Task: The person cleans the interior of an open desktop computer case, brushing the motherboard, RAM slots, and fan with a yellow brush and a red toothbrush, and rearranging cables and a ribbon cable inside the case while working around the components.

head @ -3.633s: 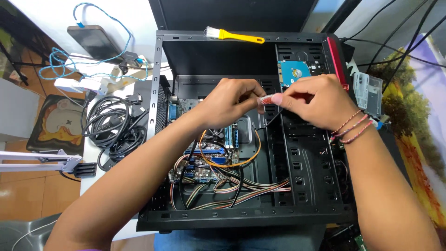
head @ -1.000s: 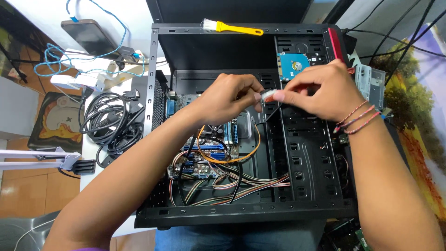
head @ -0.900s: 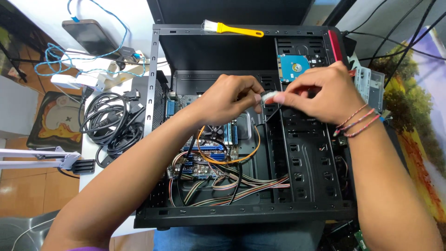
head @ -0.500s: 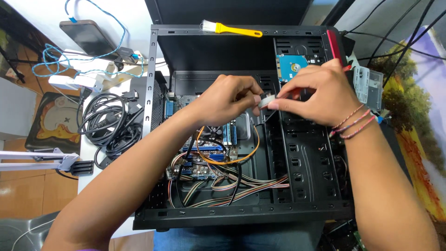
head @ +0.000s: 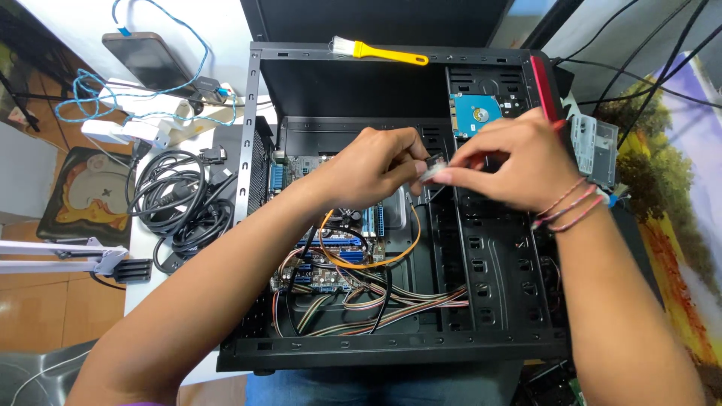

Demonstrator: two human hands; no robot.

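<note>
2 hands in the open case (head: 376, 342), both meeting over the drive-bay wall. Left hand (head: 372, 162) comes in across the board (head: 331, 256), fingers curled narrow and pinching the dark end of a small plug (head: 432, 169). Right hand (head: 511, 162), bracelets (head: 571, 210) on its wrist, pinches the pale end from the other side. We can't tell if that's 1 piece or 2 halves being joined; our fingers cover most of it.

The plug sits in the air between our fingertips, just above the bay wall, below the drive (head: 475, 113) and clear of the board. Its lead is hidden behind the hands.

Step, as we read it: working a small connector by hand, either mating or splitting it. It looks mid-step, nothing seated that we can see.

Next move, in our judgement, calls for:
- checking the plug's keying first, since the view of it is poor
- a straight push or pull, no twisting
- keeping the left forearm off the orange cable (head: 376, 263) and the wire bundle (head: 406, 304) under it

Risk: a slip drops the plug into the bundle.

Elsewhere: 1 yellow brush (head: 380, 51) lies on the case's top edge, 1 coil of black cables (head: 177, 207) lies left of the case, and 1 phone (head: 147, 59) is well apart at top left.
</note>
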